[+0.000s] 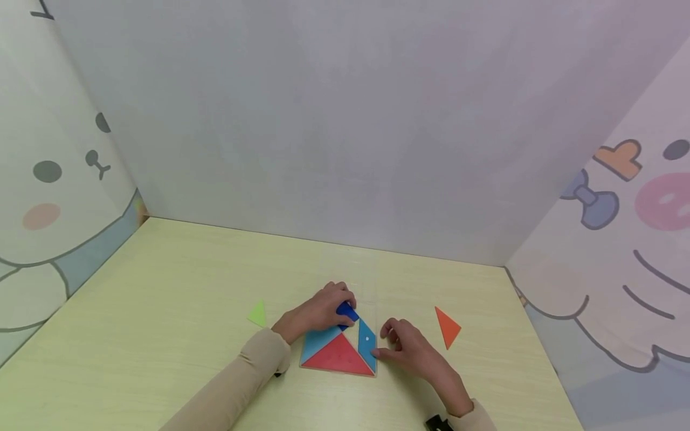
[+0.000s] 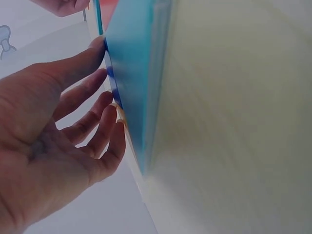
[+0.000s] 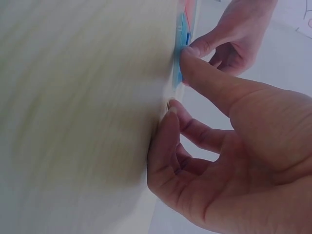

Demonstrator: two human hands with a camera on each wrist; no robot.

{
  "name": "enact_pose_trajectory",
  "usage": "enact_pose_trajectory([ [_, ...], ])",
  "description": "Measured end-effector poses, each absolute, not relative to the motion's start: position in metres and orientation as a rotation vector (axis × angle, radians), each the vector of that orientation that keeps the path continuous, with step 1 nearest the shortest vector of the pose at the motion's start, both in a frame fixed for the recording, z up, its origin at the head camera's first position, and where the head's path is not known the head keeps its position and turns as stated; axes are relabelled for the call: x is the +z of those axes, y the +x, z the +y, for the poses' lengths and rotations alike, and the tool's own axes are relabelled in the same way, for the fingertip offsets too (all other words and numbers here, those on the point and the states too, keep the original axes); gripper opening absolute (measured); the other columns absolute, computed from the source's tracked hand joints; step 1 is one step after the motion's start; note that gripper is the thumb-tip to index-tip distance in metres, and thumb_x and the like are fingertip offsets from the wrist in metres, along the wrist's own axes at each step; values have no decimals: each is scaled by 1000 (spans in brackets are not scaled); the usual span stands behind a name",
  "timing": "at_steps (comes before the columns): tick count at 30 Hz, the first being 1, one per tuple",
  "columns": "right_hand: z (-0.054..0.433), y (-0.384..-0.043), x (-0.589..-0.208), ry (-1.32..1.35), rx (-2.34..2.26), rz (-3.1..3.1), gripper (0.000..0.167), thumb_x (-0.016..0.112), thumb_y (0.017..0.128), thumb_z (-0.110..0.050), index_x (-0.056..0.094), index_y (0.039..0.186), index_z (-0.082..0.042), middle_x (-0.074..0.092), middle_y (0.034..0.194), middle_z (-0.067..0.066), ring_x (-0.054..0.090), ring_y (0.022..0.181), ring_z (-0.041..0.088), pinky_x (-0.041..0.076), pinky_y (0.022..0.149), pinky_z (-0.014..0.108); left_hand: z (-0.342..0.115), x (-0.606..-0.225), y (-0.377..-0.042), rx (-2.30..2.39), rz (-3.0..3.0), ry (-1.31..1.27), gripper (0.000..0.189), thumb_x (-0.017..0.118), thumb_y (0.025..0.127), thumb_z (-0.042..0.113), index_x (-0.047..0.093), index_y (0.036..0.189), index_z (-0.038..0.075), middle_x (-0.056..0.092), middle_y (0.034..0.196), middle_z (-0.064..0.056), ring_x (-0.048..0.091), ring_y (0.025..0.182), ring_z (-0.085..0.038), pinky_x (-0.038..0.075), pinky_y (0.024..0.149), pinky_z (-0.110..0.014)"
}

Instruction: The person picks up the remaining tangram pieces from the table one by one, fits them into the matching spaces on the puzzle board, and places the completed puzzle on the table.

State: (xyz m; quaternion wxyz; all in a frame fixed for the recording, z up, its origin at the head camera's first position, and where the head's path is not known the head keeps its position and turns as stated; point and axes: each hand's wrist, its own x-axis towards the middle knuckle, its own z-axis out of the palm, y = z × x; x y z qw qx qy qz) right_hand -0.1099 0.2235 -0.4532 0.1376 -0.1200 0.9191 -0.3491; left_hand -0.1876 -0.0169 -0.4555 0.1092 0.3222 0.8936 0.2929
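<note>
A tangram tray holds a red large triangle, a light blue large triangle and a blue parallelogram with a small white dot. Near its top, the left hand pinches a dark blue tangram piece between thumb and fingers, partly covering it. To the right, the right hand has its thumb at the parallelogram's outer edge. Its other fingers are loosely bent over the table, holding nothing; in the right wrist view the fingertips lie low by the tabletop.
A lime green small triangle lies left of the tray. On the right is an orange triangle. The pale wooden table meets a plain grey wall behind, with cartoon-printed panels at both sides.
</note>
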Motion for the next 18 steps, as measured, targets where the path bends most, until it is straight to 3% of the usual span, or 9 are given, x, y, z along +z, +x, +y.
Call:
enact_pose_trajectory([
  [18,223,-111,-453,-294,-1028,2636,32,82,89,-24,59,103,-7,50,89,5,47,82,20,41,66,27,-27,-455,-181,834,2719,931,32,76,95,23,68,122,8,62,116,-9,55,111,-24,54,87,-37],
])
